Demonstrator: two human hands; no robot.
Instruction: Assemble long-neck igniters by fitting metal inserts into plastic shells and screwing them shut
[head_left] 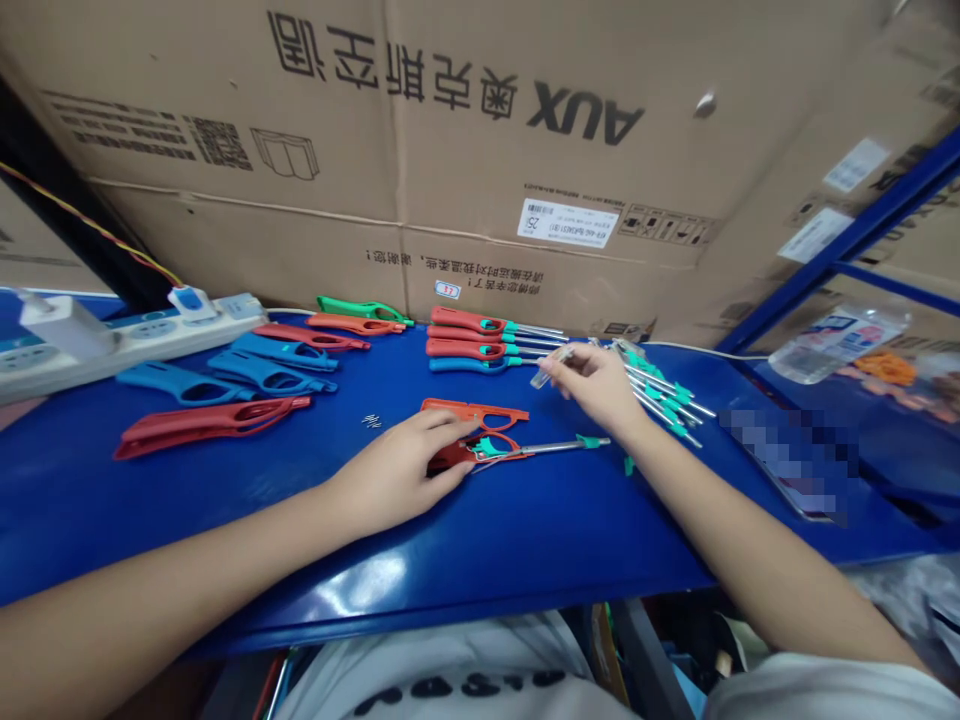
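My left hand [401, 465] has its fingers closed on a red lighter half-shell [450, 455], in which a green part and thin wires lie; a metal rod [559, 447] with a green tip points right from it. Just behind lies an orange-red shell half [480, 412]. My right hand [596, 385] pinches a small clear plastic piece [541, 376] above the table. Behind it, red and blue lighters [465, 348] with metal rods lie in a row. Metal rods with green parts [667, 400] are piled to the right.
Blue, red, orange and green shells [214, 420] lie at the left, near a white power strip [150, 335]. Small springs [372, 421] sit on the blue table [337, 590]. A pixelated flat object [795, 465] and a plastic bottle [840, 340] are at the right. Cardboard [450, 180] stands behind.
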